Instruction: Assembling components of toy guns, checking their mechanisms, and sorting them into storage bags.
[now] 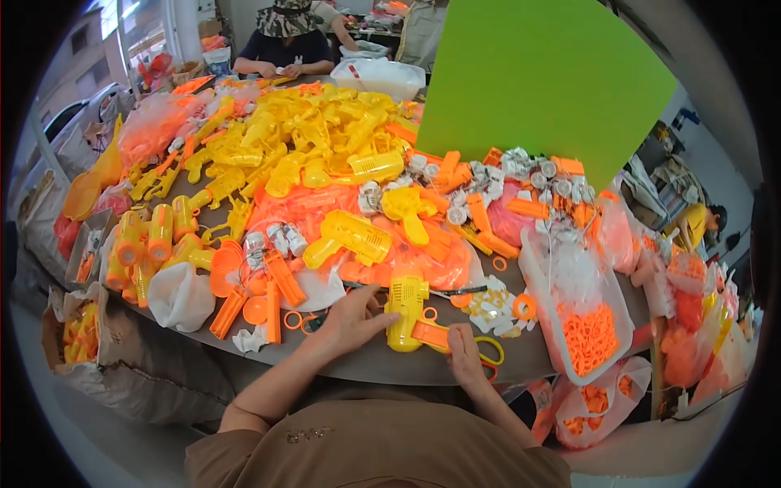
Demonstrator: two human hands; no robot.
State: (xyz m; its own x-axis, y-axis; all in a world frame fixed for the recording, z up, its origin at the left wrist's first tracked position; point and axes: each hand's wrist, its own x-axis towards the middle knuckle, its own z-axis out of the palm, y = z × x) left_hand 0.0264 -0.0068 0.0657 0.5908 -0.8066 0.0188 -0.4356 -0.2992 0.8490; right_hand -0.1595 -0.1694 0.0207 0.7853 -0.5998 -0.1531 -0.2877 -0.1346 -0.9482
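Note:
A yellow plastic toy shell, shaped like a hair dryer, lies at the front edge of the table. My left hand holds its left side, thumb across the body and fingers partly behind it. Along the handle lies an orange strip piece. My right hand is closed at the outer end of that handle, fingertips partly hidden. Just beyond the right hand are scissors with yellow and red handles. A thin dark rod lies behind the shell. Another yellow toy shell rests on orange bags farther back.
A big heap of yellow shells covers the far table. Motors with orange parts lie at left. At right stands a clear tub of orange rings. A green panel blocks the upper right. Another person sits across.

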